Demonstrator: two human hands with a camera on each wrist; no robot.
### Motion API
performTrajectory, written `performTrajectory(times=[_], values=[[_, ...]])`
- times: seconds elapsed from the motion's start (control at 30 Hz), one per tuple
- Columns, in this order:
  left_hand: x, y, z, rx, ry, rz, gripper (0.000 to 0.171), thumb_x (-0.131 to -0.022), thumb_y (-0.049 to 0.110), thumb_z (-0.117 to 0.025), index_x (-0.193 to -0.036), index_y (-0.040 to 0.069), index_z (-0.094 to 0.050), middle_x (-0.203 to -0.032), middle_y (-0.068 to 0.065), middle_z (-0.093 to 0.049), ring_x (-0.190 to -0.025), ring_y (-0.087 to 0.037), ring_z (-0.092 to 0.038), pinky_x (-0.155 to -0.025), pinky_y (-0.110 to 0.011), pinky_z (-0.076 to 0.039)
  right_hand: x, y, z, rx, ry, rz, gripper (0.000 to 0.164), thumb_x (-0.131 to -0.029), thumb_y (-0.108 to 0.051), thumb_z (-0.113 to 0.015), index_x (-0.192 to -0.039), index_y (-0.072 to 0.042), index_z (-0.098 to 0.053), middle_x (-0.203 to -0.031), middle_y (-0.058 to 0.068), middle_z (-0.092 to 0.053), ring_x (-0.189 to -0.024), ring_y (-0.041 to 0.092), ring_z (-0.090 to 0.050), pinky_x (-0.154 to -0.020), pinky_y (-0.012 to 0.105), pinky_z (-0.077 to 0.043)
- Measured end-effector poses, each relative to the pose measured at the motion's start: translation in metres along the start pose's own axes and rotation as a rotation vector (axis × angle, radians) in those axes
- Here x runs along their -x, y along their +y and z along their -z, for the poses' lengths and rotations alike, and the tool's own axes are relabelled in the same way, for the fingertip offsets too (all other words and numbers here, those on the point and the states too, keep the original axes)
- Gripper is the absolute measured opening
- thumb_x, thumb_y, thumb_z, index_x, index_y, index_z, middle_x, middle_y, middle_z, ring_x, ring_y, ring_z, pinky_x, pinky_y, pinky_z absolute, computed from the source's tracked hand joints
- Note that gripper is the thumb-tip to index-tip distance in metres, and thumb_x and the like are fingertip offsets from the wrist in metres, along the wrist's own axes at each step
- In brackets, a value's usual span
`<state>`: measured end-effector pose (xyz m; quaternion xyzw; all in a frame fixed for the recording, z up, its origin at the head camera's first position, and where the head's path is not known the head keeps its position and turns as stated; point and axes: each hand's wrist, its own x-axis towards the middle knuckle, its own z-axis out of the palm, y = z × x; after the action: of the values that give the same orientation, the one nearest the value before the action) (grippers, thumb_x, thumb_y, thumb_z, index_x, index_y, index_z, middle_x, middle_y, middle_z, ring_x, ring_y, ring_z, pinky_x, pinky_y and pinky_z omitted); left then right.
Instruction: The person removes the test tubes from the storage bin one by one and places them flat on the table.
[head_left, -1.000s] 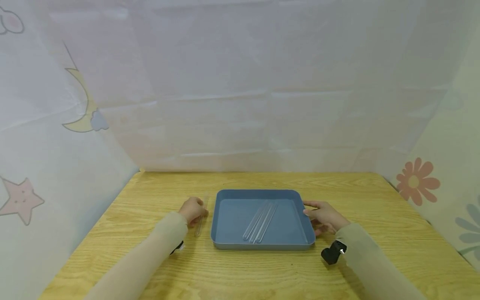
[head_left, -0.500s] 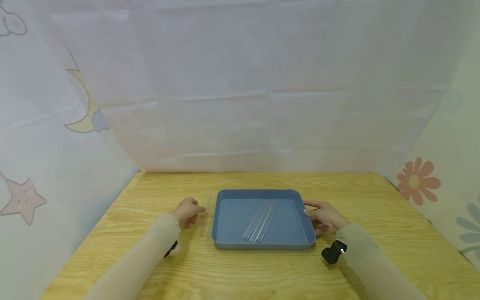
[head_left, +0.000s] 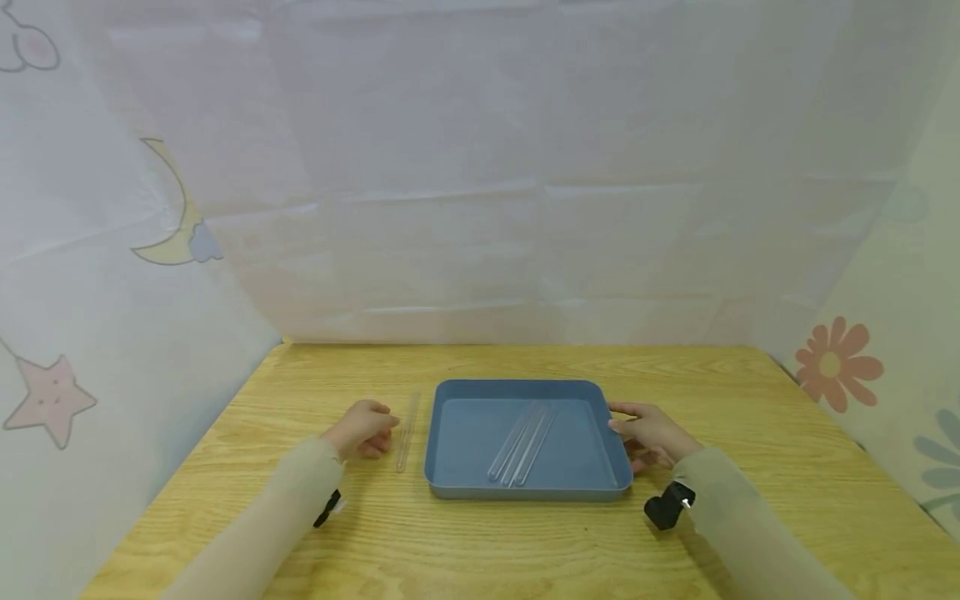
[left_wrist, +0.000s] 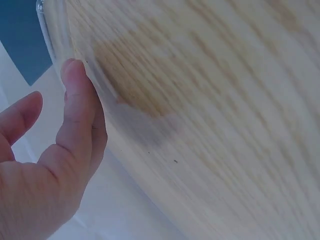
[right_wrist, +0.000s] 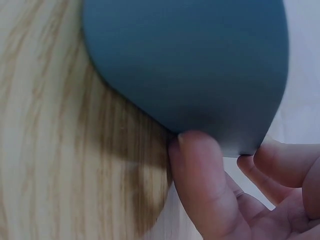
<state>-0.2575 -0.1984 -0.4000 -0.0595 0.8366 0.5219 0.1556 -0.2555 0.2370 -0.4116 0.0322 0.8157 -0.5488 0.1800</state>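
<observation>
A clear test tube (head_left: 407, 433) lies on the wooden table just left of the blue tray (head_left: 457, 492). Beside that tube is my left hand (head_left: 363, 428), its fingers extended and the thumb held apart, with nothing in its grasp. The left wrist view shows the fingertips (left_wrist: 75, 75) close to the tube's end; whether they touch it is unclear. Inside the tray, several clear test tubes (head_left: 521, 446) lie side by side at a slant. My right hand (head_left: 648, 433) holds the tray's right side, thumb and fingers at its wall (right_wrist: 200, 75) in the right wrist view.
The wooden table (head_left: 480, 550) spreads out in front of the tray and on both sides. A pale sheet (head_left: 480, 208) hangs behind the table's far edge. Printed side panels (head_left: 75, 292) flank the table.
My left hand has released the test tube beside the tray and drawn back to the left. The tube now lies on the table. My right hand stays on the tray.
</observation>
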Motion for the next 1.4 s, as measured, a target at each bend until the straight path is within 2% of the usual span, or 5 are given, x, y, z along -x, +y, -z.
performTrajectory(times=[0.4, 0.73, 0.97, 1.1, 1.4], values=[[0.01, -0.001, 0.004, 0.113, -0.044, -0.012, 0.048, -0.102, 0.01, -0.048, -0.139, -0.016, -0.032, -0.12, -0.033, -0.052, -0.075, -0.021, -0.064, -0.065, -0.031, -0.057, 0.001, 0.001, 0.0, 0.002, -0.007, 0.001, 0.057, -0.103, -0.014, -0.049, -0.151, 0.003, -0.024, -0.099, 0.015, -0.068, -0.077, 0.024, -0.067, -0.058, 0.039, -0.056], [0.016, 0.008, -0.002, 0.162, -0.061, -0.047, 0.047, -0.102, 0.012, -0.05, -0.139, -0.014, -0.037, -0.121, -0.032, -0.055, -0.084, -0.025, -0.067, -0.071, -0.032, -0.058, 0.0, 0.0, 0.003, -0.001, -0.003, -0.008, 0.056, -0.103, -0.013, -0.049, -0.151, 0.002, -0.026, -0.1, 0.014, -0.068, -0.079, 0.023, -0.067, -0.058, 0.039, -0.057], [0.018, 0.011, -0.007, 0.236, -0.137, -0.108, 0.05, -0.102, 0.016, -0.05, -0.138, -0.017, -0.037, -0.118, -0.031, -0.058, -0.089, -0.027, -0.068, -0.077, -0.034, -0.057, 0.001, -0.002, 0.003, -0.001, -0.012, -0.005, 0.057, -0.103, -0.014, -0.049, -0.151, 0.004, -0.024, -0.102, 0.014, -0.067, -0.08, 0.023, -0.067, -0.059, 0.039, -0.057], [0.015, 0.012, -0.015, 0.252, -0.141, -0.097, 0.047, -0.103, 0.013, -0.047, -0.139, -0.015, -0.037, -0.121, -0.031, -0.058, -0.092, -0.026, -0.068, -0.082, -0.036, -0.056, 0.0, -0.001, 0.003, 0.002, -0.014, -0.001, 0.057, -0.103, -0.014, -0.049, -0.151, 0.004, -0.023, -0.1, 0.014, -0.068, -0.08, 0.023, -0.067, -0.059, 0.039, -0.057], [0.017, 0.019, -0.022, 0.283, -0.136, -0.096, 0.046, -0.104, 0.009, -0.043, -0.141, -0.015, -0.033, -0.124, -0.032, -0.055, -0.082, -0.017, -0.067, -0.073, -0.029, -0.057, -0.001, 0.0, 0.002, -0.013, -0.014, -0.011, 0.057, -0.103, -0.014, -0.05, -0.151, 0.003, -0.024, -0.096, 0.011, -0.069, -0.078, 0.022, -0.067, -0.058, 0.039, -0.057]])
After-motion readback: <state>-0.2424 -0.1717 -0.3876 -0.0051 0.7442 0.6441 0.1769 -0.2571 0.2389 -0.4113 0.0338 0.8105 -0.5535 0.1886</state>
